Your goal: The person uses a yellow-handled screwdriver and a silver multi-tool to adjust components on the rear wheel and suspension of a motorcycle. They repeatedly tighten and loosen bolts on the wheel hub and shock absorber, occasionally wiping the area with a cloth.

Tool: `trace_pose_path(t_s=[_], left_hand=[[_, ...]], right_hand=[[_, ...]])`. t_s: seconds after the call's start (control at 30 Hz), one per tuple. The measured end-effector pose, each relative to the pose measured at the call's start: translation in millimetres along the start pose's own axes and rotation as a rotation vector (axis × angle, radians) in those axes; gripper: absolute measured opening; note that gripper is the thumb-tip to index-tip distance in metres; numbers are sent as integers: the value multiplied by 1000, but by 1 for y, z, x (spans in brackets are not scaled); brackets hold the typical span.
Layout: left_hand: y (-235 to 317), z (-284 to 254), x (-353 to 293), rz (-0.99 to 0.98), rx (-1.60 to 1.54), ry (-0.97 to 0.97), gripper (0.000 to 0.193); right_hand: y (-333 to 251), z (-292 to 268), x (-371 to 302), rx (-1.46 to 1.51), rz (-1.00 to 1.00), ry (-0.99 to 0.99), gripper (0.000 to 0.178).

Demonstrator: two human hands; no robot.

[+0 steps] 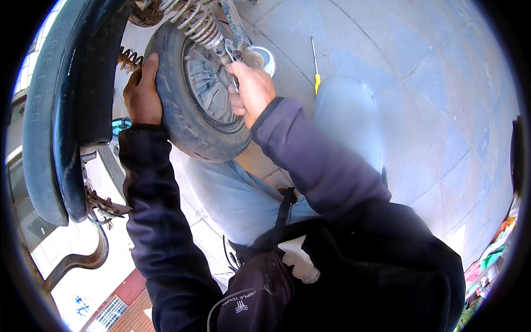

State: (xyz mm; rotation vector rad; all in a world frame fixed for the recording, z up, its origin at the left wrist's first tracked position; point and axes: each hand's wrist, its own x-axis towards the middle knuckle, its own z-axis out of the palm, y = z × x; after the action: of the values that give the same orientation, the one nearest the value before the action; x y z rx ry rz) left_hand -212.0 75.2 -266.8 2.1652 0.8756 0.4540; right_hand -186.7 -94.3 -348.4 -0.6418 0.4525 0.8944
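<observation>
Wheel (pixel 180 94), head view: one, black tyre with dusty grey hub, sitting upper left of centre between the two hands, its lower edge coming just above the person's left knee. Counting: two coil springs, a pale dirty one (pixel 200 27) running down beside the hub and a rusty one (pixel 129 59) showing left of the tyre; one silver wrench (pixel 232 52); one yellow-handled screwdriver (pixel 317 82); two bare hands; two denim legs.

Around: a long dark padded seat (pixel 41 127) is filling the left side, a bent metal pipe (pixel 91 257) is curving below it. The screwdriver is lying on the tiled floor (pixel 420 99), right of the wheel, near the right knee (pixel 348 119). A colourful heap (pixel 489 260) is showing at the right rim, too blurred to tell. In the way: the right hand (pixel 253 91) is covering part of the hub and most of the wrench.

Pose: the right forearm is reaching up and leftward, fingers curling round the wrench, thumb pressing along it by the spring's lower end. The left forearm is rising nearly straight up; the left hand (pixel 142 97) is bracing the tyre's left side, thumb lying extended along the tread. Its other fingers are mostly hidden, cannot tell if spread or together.
</observation>
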Motion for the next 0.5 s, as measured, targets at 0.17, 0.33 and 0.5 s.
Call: trace_pose_path(t_s=[0.17,0.33,0.5], left_hand=[[-6,-2,3,14,12,-38,56],[-8,-1,1,8,13,-12,60],[-11,-4,1,2,44,-2,62]], right_hand=[[6,-2,2,-18,-72,-3,20],[-4,-8,8,149,110,-86,19],[5,-8,8,-219,-34,-14,28]])
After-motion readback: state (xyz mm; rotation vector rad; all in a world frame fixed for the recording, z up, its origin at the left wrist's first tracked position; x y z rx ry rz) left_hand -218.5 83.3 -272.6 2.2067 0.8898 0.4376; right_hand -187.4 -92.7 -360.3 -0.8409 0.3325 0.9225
